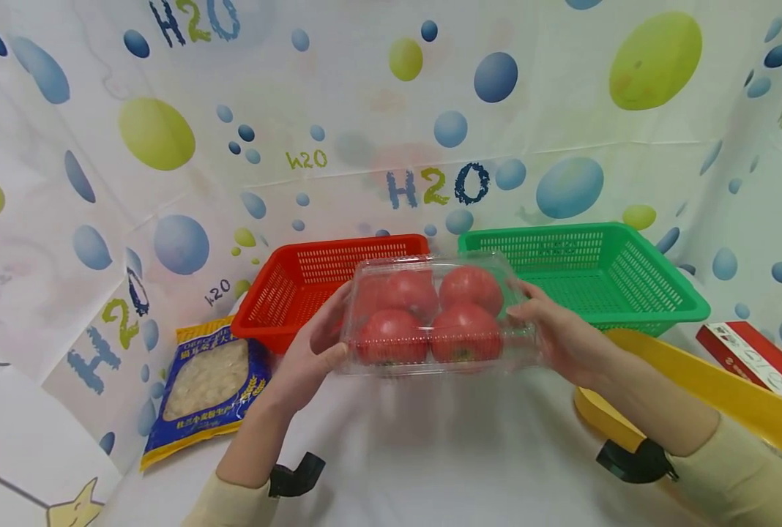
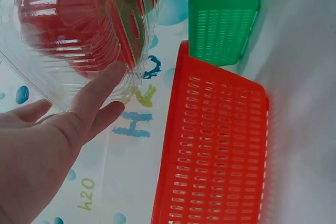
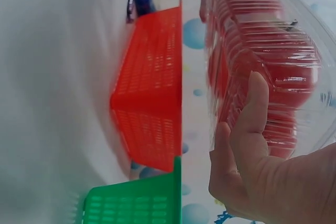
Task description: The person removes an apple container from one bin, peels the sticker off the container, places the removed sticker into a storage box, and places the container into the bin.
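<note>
A clear plastic clamshell box [image 1: 518, 342] is held up off the table by both hands, one at each end. Several round red fruits [image 1: 465, 333], apples or tomatoes by their look, show through its plastic. On the left end, my left hand [image 1: 308, 366] grips with the thumb on the near side and fingers behind, partly hidden. Gripping the right end is my right hand [image 1: 562, 337], its thumb along the wall. In the right wrist view the right hand [image 3: 262, 156] presses its thumb on the box's ribbed side [image 3: 247, 30].
Behind the box stand a red basket [image 1: 259, 328] at left and a green basket [image 1: 668, 311] at right. A blue and yellow food bag [image 1: 206, 380] lies at left. Near the right forearm are a yellow object [image 1: 707, 373] and a red and white box [image 1: 760, 359].
</note>
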{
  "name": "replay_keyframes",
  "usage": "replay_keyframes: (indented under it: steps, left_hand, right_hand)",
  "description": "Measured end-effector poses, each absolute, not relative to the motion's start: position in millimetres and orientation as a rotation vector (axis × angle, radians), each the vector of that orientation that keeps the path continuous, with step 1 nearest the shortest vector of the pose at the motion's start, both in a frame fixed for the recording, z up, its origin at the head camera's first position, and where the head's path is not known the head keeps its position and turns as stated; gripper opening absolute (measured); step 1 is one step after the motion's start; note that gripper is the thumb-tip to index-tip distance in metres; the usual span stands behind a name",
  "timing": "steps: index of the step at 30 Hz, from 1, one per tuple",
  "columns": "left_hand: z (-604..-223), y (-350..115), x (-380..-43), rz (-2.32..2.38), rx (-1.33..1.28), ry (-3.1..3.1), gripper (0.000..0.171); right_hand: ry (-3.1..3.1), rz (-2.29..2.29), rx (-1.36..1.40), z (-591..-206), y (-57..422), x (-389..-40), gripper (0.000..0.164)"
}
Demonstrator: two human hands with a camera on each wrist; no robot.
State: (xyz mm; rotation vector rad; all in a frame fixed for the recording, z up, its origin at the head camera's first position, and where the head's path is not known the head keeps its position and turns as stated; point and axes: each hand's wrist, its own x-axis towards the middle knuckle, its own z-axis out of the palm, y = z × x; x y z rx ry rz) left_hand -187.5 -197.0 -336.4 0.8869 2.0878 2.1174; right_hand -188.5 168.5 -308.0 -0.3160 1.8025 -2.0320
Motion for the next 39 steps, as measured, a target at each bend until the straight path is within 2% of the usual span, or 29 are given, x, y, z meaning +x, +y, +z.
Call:
replay_keyframes:
  steps: [8,13,20,24,30,35,39]
  left_hand:
    - [-337,-199,-182,2.389,0.706,1.965,0.062]
    - [-344,-202,-177,2.539,0.511,1.902,0.054]
    - [-352,-215,-173,2.641,0.096,1.999,0.05]
    - [-355,-223,-172,2.667,-0.2,2.013,0.045]
    - [-362,-237,-175,2.705,-0.547,1.919,0.055]
    - [-369,-246,-179,2.795,-0.64,1.722,0.063]
    - [-373,-251,-185,2.882,-0.652,1.545,0.065]
  right_hand:
    - [1.729,-2.082,-0.252,-298,156,-204,0.082]
    - [1.707,-2.094,-0.223,-294,149,-215,0.075]
    - [1.675,-2.116,-0.235,-295,136,-234,0.065]
    - [1.668,-2.131,-0.212,-294,127,-244,0.066]
    - [1.674,-2.146,-0.148,-293,112,-258,0.066]
    - [1.705,-2.13,-0.128,-293,99,-269,0.053]
    - [1.722,-2.121,-0.067,-293,90,-277,0.056]
